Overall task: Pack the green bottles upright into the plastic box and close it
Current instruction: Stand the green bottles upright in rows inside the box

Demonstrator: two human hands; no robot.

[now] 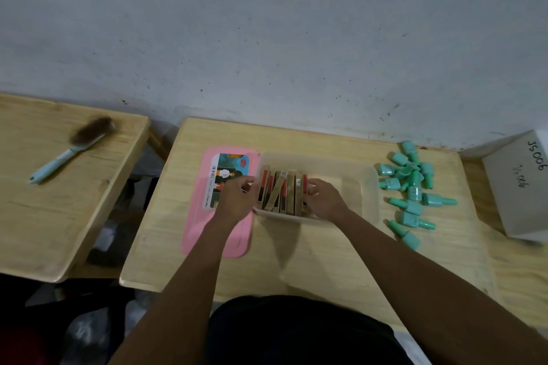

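A clear plastic box (369, 187) sits mid-table with several flat brown and red cartons (281, 192) standing on edge in its left half. My left hand (237, 198) presses the stack from the left at the box's left wall. My right hand (323, 198) presses the same stack from the right, inside the box. Several green bottles (410, 190) lie loose on the table to the right of the box. The pink lid (219, 234) lies flat on the table left of the box, partly under my left forearm.
A grey cardboard box (522, 187) with handwriting stands at the far right. On a second wooden table to the left lies a brush (71, 148) with a light blue handle. A gap separates the two tables. The wall runs close behind.
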